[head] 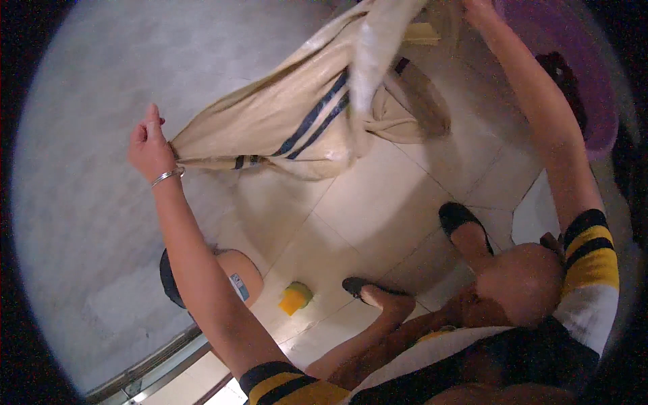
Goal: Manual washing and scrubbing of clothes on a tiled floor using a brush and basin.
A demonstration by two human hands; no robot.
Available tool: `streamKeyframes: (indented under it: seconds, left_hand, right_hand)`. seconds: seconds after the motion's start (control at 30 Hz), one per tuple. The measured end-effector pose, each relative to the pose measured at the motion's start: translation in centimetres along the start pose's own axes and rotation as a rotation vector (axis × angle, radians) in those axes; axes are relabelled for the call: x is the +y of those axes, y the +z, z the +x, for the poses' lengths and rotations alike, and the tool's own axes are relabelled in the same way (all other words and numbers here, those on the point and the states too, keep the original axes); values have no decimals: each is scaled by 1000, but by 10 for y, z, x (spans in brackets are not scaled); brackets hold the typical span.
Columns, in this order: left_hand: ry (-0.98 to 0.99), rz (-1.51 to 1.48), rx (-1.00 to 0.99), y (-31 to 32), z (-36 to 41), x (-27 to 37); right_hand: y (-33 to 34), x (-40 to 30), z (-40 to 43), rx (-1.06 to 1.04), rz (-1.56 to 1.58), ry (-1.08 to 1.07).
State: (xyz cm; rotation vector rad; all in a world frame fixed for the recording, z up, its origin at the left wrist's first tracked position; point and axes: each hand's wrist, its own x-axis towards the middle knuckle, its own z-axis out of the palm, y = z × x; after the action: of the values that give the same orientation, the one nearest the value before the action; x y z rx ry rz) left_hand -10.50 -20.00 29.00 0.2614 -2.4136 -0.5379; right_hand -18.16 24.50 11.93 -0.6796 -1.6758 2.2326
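Note:
A cream cloth garment (263, 111) with dark blue stripes stretches in the air above the tiled floor. My left hand (151, 144), with a silver bangle at the wrist, grips one corner of it. From there the fabric rises to the top edge of the view, where a pale fold looks blurred. My right hand (478, 9) is at that top edge, to the right of the fabric. Its fingers are cut off, so whether they hold the garment cannot be told. Lower folds of the cloth hang above the tiles.
A purple plastic basin (605, 126) on the right contains a dark item (569, 83). Near my feet, a yellow and green object (295, 298), perhaps a sponge, lies on the tiled floor (374, 192). A tan container (253, 271) with a label is partly behind my left forearm.

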Motion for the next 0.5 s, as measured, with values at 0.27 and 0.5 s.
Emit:
streamKeyframes:
  seconds: [0.27, 0.5]
  left_hand:
    - [-42, 255, 209, -7, -38, -37]
    - [-77, 165, -56, -35, -51, -100]
  right_hand:
    - [-55, 38, 26, -236, 27, -214]
    - [-21, -13, -7, -258, -506, -359]
